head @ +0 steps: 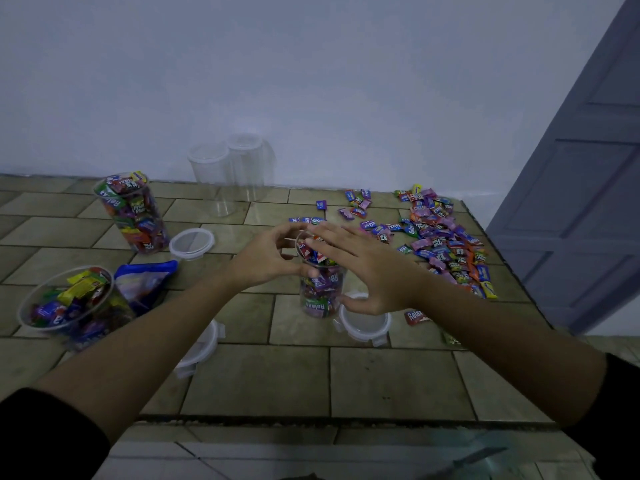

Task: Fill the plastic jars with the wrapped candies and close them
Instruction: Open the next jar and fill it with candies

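Beneath right fingers, filled jar

Clear glossy plastic jars, shiny foil-like candy wrappers; matt stone-look tiled counter, translucent plastic lids

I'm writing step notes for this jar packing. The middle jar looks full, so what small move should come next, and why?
Probably the right hand should drop to the round clear plastic lid lying beside the clear plastic jar. The wrapped candies reach the jar's rim, it has no cover, and the left hand grips it steady.
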